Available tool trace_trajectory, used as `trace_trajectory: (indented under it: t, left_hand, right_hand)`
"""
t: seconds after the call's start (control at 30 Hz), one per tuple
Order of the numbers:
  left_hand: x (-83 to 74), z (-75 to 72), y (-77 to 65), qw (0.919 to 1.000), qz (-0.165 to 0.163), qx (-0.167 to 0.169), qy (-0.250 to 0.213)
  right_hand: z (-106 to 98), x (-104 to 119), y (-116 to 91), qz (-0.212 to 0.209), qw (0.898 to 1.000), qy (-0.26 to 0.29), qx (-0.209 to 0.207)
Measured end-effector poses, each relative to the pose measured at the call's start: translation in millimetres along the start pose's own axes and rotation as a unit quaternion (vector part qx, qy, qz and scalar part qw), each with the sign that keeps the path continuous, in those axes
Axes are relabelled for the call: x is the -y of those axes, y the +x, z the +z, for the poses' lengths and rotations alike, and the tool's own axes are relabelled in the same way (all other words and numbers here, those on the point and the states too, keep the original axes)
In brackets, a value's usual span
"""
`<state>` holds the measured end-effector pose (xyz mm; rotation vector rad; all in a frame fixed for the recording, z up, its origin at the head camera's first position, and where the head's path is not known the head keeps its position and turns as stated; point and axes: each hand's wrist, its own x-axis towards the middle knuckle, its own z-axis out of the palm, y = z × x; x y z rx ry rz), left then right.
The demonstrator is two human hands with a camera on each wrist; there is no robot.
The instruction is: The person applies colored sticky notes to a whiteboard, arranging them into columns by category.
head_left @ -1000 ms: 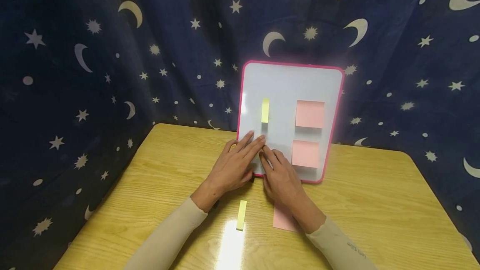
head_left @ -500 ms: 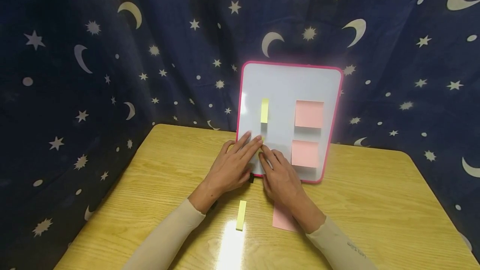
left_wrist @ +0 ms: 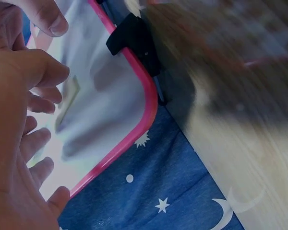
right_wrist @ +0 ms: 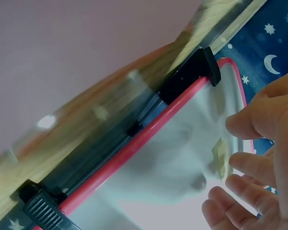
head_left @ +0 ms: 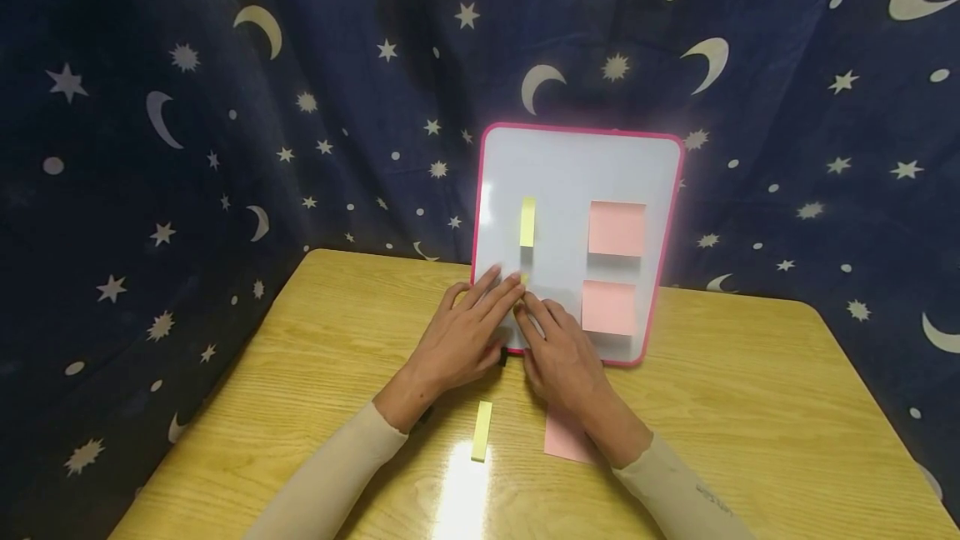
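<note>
A white board (head_left: pixel 562 169) with a pink rim stands tilted on the table. A narrow yellow sticky note (head_left: pixel 528 222) is on its left half. Below that, a second yellow sticky strip (right_wrist: pixel 222 158) is on the board, mostly hidden by the hands in the head view. My left hand (head_left: pixel 457 340) touches the board at this lower strip with extended fingers. My right hand (head_left: pixel 566 361) has its fingertips at the strip's right side, fingers slightly bent and not visibly pinching it. Two pink sticky notes, an upper note (head_left: pixel 617 228) and a lower note (head_left: pixel 608 307), hang on the right half.
On the wooden table (head_left: pixel 750 407) lie a yellow strip pad (head_left: pixel 482 432) and a pink sticky pad (head_left: pixel 566 437), partly under my right forearm. Black clip feet (left_wrist: pixel 137 43) hold the board's lower edge. A dark blue star-and-moon curtain (head_left: pixel 360 107) hangs behind.
The left fingertips have slid slightly, so a bit of the lower yellow strip's top now shows in the head view. The right hand has barely moved. The view has drifted a little.
</note>
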<state>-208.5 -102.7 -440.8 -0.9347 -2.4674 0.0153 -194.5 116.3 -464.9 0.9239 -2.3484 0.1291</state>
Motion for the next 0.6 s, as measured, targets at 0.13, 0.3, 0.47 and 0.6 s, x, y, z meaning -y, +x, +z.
trace_trajectory:
  t: [0.13, 0.3, 0.47, 0.6]
  left_hand:
    - [-0.6, -2.9, -1.3, 1.0000, -0.002, -0.007, -0.003]
    - [0.7, -6.7, -3.3, 0.9998, -0.006, -0.012, -0.016]
    - [3.7, -10.4, -8.5, 0.9990, -0.015, -0.019, -0.036]
    - [6.4, -12.6, -14.3, 0.9981, -0.021, -0.029, -0.050]
  right_hand:
    - [-1.5, -0.3, -0.8, -0.005, 1.000, 0.008, -0.022]
    - [-5.7, -1.0, -3.2, -0.004, 0.999, 0.032, -0.038]
    - [-11.0, -2.6, -6.4, 0.000, 0.997, 0.062, -0.053]
    - [-15.2, -3.2, -9.5, 0.000, 0.995, 0.075, -0.069]
